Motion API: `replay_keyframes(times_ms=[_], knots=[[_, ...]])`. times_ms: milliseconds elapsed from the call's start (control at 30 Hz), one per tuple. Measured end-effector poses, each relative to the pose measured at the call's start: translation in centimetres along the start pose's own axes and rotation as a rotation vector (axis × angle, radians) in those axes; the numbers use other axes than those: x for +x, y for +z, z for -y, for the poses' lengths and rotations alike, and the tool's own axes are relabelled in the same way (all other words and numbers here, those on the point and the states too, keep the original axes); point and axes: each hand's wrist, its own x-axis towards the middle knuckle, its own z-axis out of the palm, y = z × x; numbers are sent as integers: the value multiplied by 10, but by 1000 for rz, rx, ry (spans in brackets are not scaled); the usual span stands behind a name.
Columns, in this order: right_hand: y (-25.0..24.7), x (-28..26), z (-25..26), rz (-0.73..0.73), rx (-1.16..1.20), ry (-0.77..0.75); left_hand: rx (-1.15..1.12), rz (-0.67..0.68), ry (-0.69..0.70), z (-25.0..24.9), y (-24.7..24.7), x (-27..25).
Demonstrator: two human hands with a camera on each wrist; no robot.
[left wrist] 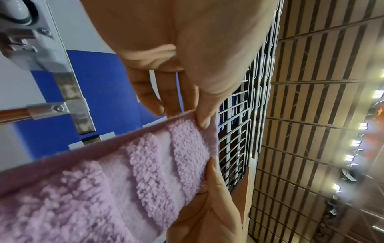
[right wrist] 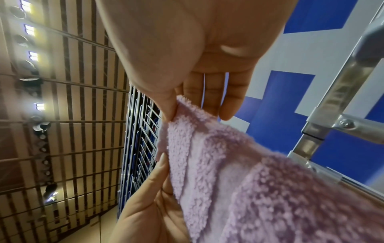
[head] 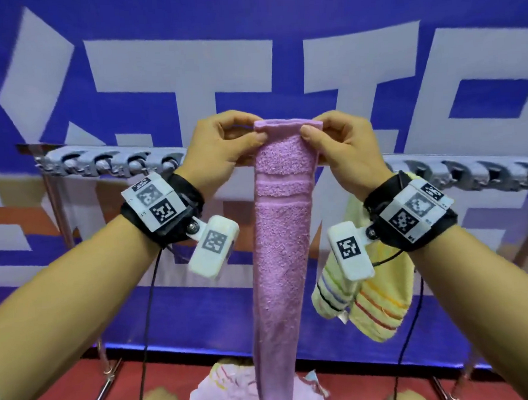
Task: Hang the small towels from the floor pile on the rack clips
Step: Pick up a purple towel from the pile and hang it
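I am holding the pink towel [head: 284,229] up in front of the rack [head: 109,163], my left hand [head: 222,149] pinching one top corner and my right hand [head: 343,151] pinching the other, thumbs on the near side and fingers curled behind; the top hem is being stretched flat between them while the rest is hanging down long and narrow toward the floor; from both wrist views I am seeing the thumb pressing the fluffy edge against the fingers, so both grips are looking firm; the hem is riding a little above the rail of grey clips [head: 486,170], in the gap between the left run of clips and the right run, and I cannot tell whether any clip is touching the cloth yet, since my hands are covering that stretch of the rail; I am judging this towel as not yet hung; one piece of the job is looking done already, for a yellow striped towel [head: 370,298] is dangling from the rack just to the right of the pink one; down on the red floor the pile [head: 224,387] is showing at least one pale towel with thin stripes, so I am reckoning that more towels are waiting after this one, and plenty of clips on both sides are standing free for them.
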Motion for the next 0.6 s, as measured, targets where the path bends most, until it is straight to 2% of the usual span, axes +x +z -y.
replay_keyframes(times_ms=[167, 333, 467, 600], knots=[[5, -4, -6, -2, -45, 22, -22, -28, -28, 12, 4, 2], [6, 2, -3, 9, -65, 15, -45, 18, 7, 9, 16, 16], [8, 17, 2, -46, -63, 35, -103, 33, -7, 9, 21, 25], [6, 27, 5, 19, -95, 57, -149, 30, -12, 16, 17, 29]])
